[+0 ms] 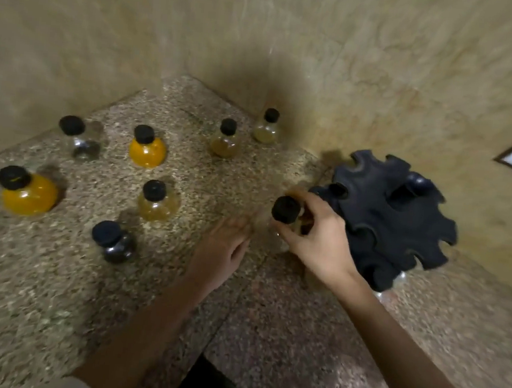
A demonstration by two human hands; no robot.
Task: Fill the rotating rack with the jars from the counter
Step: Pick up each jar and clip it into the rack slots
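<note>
L hand (222, 253) relaxed, R hand (316, 234) grips upright jar (285, 209) (cap up) beside rack (394, 207).

Black rack (372, 205), black caps (154, 190), two orange jars (29, 198), speckled counter (52, 283) perhaps brownish-beige.

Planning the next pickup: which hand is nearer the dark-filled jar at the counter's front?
Left. The left hand is open, right of the dark-filled jar; the right hand is farther right, gripping a second jar beside the rack.
</note>
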